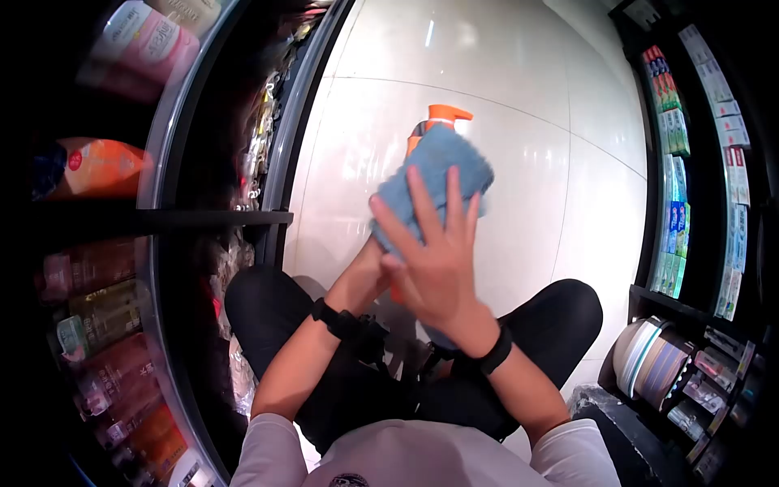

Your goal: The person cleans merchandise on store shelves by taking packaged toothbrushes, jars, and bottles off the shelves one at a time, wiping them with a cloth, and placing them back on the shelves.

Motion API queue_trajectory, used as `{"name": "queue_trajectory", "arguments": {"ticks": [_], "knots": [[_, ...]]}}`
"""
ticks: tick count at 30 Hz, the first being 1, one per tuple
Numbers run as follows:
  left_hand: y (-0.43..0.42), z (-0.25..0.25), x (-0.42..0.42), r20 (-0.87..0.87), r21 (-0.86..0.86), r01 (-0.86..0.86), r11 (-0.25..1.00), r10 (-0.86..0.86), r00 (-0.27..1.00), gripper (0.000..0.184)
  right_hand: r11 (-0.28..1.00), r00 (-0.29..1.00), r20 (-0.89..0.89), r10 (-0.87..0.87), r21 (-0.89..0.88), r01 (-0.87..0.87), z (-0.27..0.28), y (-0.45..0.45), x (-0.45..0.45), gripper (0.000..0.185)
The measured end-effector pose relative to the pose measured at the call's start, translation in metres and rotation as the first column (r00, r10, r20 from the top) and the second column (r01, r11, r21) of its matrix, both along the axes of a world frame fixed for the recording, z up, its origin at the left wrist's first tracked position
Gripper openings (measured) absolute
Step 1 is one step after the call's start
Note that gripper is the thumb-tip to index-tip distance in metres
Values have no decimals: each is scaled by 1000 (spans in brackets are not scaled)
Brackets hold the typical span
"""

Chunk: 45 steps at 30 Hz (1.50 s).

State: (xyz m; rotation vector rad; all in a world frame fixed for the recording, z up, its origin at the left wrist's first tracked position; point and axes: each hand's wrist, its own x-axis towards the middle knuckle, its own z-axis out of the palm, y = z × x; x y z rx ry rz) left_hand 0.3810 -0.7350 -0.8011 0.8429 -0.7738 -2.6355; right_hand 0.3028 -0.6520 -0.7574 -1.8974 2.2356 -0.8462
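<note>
An orange pump bottle (449, 113) is held up in front of me, its pump head pointing away from my body. A blue-grey cloth (475, 166) covers most of the bottle's body. My right hand (438, 252) holds the cloth against the bottle, with its fingers spread over the top. My left hand (373, 264) reaches in from below left and grips the bottle. Its fingers are hidden behind the cloth and the right hand. Below the hands a small bit of orange shows.
On the left, a shelf (223, 217) holds several bottles and packs, including a pink bottle (150, 45) and an orange pack (101, 168). At right, shelves carry toothpaste-like boxes (675, 219) and striped rolled goods (649, 361). My bent knees flank the pale tiled floor (527, 203).
</note>
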Motion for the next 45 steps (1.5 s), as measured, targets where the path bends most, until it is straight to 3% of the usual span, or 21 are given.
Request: {"name": "queue_trajectory", "arguments": {"ticks": [1,3,5,7,9,12,13,16,21,23,26,30,31,33,34,35,37,40,41,43,45], "knots": [[0,-5,6,-28,-49,3,999,-5,1000,57,1000,1000,-10,-7,-6,7,0,4,6,49],[-8,-5,10,-74,-114,4,994,-13,997,57,992,940,341,25,-124,19,-5,5,7,47],[-11,8,12,93,-156,45,987,-31,995,57,980,923,381,57,-197,21,-15,5,-3,49],[-7,18,14,105,-143,20,989,-5,994,58,947,848,530,1,-273,169,-19,2,-10,54],[-5,21,22,-26,-1,77,997,-77,997,62,946,828,560,-17,-258,194,-12,1,-16,58],[-2,27,21,-29,-32,80,996,-81,996,64,934,362,929,-81,-56,353,8,-6,-14,54],[-2,25,22,-38,-30,106,994,-107,993,64,934,364,928,-80,-57,351,5,-5,-17,54],[-5,22,23,-7,-112,129,985,-130,991,63,970,40,992,-118,107,219,-11,-5,-32,44],[-3,28,20,12,-2,128,992,-128,992,60,966,-61,979,-193,200,165,-17,-7,-48,48],[-3,29,18,17,19,146,989,-147,989,61,963,-197,965,-173,208,172,-10,-9,-54,51],[-8,27,21,14,38,270,962,-271,963,77,951,-237,950,-203,249,182,1,-12,-57,56],[-6,24,24,-169,383,422,822,-387,907,98,967,-401,907,-126,202,154,-16,-9,-69,67],[-6,21,24,-200,413,435,800,-386,901,100,966,-397,909,-126,203,159,-19,-8,-71,67],[-5,16,27,-223,405,450,796,-392,893,96,945,-83,967,-241,253,209,-25,-8,-75,67],[-5,15,27,-213,368,452,813,-400,892,90,944,-82,968,-239,251,212,-38,-5,-81,67],[-5,18,24,-213,366,456,811,-404,890,90,949,330,896,-296,236,209,-50,-1,-88,56],[-2,29,19,215,-108,299,948,-271,938,76,949,676,666,-315,231,214,-56,2,-89,47],[-4,35,22,236,-113,293,949,-261,936,62,838,638,555,-534,447,314,-30,-6,-82,45],[-5,36,21,229,-112,310,944,-279,933,62,831,632,549,-548,448,331,-32,-6,-82,45],[-6,38,21,253,-203,304,931,-250,935,58,849,834,244,-495,339,405,-36,-5,-81,49],[-5,38,21,268,-268,309,913,-237,934,57,836,829,188,-526,290,465,-30,-7,-77,53]]}}
